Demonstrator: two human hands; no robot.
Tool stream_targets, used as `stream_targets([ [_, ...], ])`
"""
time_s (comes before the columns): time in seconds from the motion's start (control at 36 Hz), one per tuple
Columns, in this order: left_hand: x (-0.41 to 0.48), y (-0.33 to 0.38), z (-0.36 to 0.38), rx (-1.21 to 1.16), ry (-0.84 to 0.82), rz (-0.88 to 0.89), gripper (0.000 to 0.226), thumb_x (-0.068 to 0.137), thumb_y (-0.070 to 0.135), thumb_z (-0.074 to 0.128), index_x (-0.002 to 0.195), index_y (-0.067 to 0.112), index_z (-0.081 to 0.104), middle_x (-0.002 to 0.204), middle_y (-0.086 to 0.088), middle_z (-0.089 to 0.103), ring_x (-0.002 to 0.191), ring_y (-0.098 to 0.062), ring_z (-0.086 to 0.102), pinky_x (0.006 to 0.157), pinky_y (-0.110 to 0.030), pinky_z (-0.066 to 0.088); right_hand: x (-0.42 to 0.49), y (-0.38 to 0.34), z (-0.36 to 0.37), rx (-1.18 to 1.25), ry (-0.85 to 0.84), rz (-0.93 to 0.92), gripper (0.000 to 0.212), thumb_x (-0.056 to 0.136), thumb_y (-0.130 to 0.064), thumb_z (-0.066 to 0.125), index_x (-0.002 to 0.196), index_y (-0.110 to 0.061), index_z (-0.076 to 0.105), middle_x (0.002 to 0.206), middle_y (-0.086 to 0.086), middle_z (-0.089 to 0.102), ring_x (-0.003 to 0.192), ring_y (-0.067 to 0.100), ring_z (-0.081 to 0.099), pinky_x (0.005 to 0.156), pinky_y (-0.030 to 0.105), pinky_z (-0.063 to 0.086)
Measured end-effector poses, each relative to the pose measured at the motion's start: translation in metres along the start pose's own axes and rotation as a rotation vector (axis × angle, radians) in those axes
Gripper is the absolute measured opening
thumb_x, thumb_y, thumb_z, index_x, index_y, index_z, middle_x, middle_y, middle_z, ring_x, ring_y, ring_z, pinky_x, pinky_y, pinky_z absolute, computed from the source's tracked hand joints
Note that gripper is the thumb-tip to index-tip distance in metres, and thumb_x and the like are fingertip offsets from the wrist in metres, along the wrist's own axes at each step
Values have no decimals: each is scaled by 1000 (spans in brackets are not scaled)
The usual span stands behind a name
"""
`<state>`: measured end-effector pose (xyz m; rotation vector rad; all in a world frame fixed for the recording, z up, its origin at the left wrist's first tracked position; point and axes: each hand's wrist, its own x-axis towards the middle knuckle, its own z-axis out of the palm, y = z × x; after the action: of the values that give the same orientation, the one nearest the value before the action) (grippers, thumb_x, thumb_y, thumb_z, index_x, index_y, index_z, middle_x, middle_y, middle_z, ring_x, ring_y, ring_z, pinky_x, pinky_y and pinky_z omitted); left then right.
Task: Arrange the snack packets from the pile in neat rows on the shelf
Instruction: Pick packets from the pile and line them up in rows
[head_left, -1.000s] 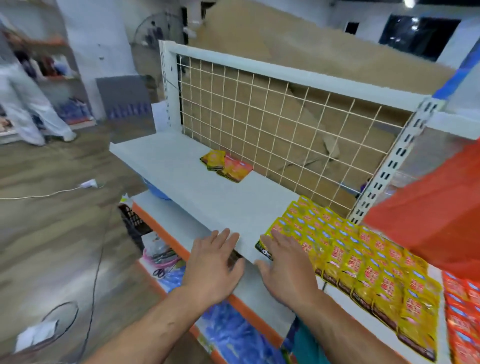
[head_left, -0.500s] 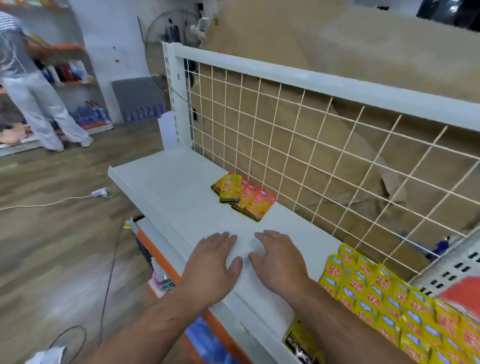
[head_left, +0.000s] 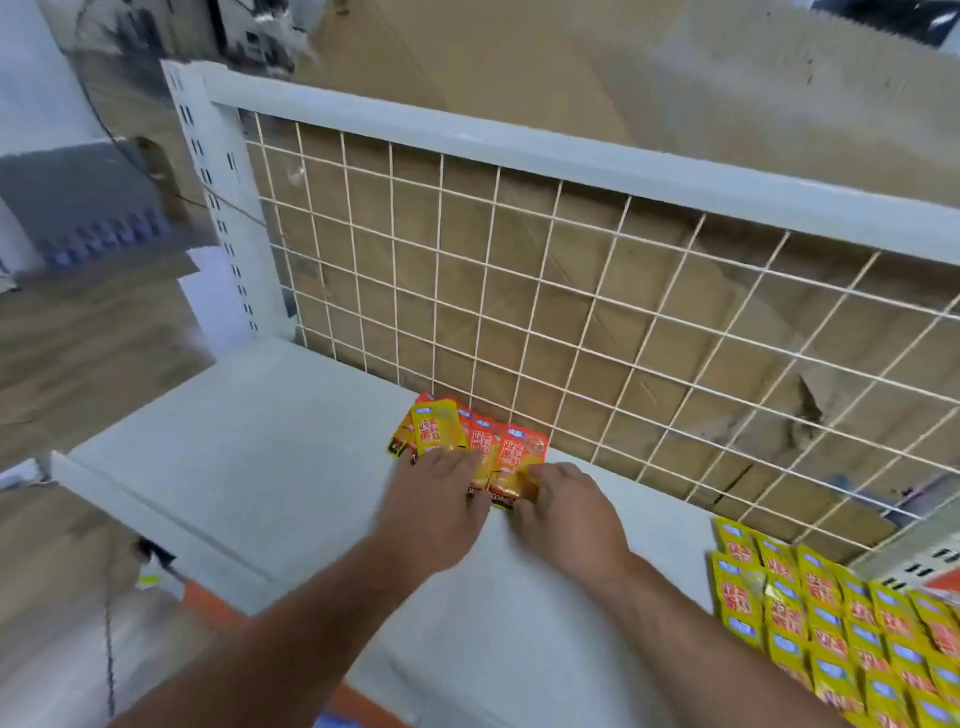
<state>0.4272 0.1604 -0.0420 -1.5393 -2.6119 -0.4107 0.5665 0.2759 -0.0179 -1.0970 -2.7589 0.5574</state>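
Yellow rows (head_left: 831, 639): I see them near right on the shelf (head_left: 249, 467), well apart from both hands.
Left hand (head_left: 431, 504): fingers flat, resting on the pile's near left edge.
Right hand (head_left: 569, 512): fingertips touch the orange packet (head_left: 522, 452); it is blurred, so I cannot tell if it pinches.
Snack pile (head_left: 457, 436): overlapped packets just beyond both hands, against the wire grid (head_left: 519, 312).
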Motion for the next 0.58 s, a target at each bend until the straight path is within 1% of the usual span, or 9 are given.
stream_targets([
  [0.08,13,-24,0,50,-27,-27,51,86,53,43,117,20,66,101,-2,72,97,-27,63,90,-44,45,12,-10,8,10,4,79,22,88,-41,54,101,-25,59,102,-1,56,103,22,56,75,33,49],
  [0.14,18,-34,3,73,-18,-20,50,85,55,43,110,20,69,94,-4,70,91,-29,61,87,-44,44,19,-18,13,19,11,160,27,89,-47,53,104,-26,59,101,-1,57,101,22,57,75,33,50],
  [0.25,32,-43,-1,43,57,85,45,79,53,44,94,20,72,88,-3,64,89,-28,56,79,-41,47,35,-32,19,13,57,339,44,91,-58,49,117,-22,55,111,2,59,111,24,54,82,35,48],
  [0.33,41,-41,-4,69,42,156,37,79,52,51,88,21,72,88,0,63,90,-25,53,76,-40,44,46,-41,21,31,86,442,51,90,-58,52,119,-17,53,118,5,57,116,26,54,87,37,48],
  [0.39,42,-36,-4,72,-32,194,39,85,53,52,100,20,69,100,0,62,102,-26,49,86,-41,40,50,-43,22,49,63,502,50,86,-54,59,118,-17,52,118,5,57,114,26,56,88,37,49],
  [0.44,43,-31,-4,55,-118,190,42,92,50,49,118,19,60,117,-2,55,117,-28,41,97,-42,33,52,-44,22,84,39,548,46,80,-50,62,112,-18,53,114,4,60,108,26,61,85,35,51],
  [0.5,42,-27,-5,50,-169,171,42,90,42,56,125,19,55,121,-3,55,119,-29,41,99,-41,32,53,-44,20,104,16,572,45,72,-49,63,104,-20,54,110,3,64,101,24,64,79,31,51],
  [0.56,41,-23,-7,42,-162,167,48,83,31,63,128,18,55,118,-3,59,114,-28,45,95,-39,37,51,-43,17,96,-21,571,49,70,-51,67,103,-19,50,110,2,64,103,23,64,74,28,47],
  [0.58,41,-20,-7,25,-160,172,50,83,27,62,131,18,52,119,-4,59,114,-28,45,95,-38,37,50,-42,17,97,-33,573,51,71,-51,69,105,-19,48,110,2,63,104,23,63,74,27,44],
])
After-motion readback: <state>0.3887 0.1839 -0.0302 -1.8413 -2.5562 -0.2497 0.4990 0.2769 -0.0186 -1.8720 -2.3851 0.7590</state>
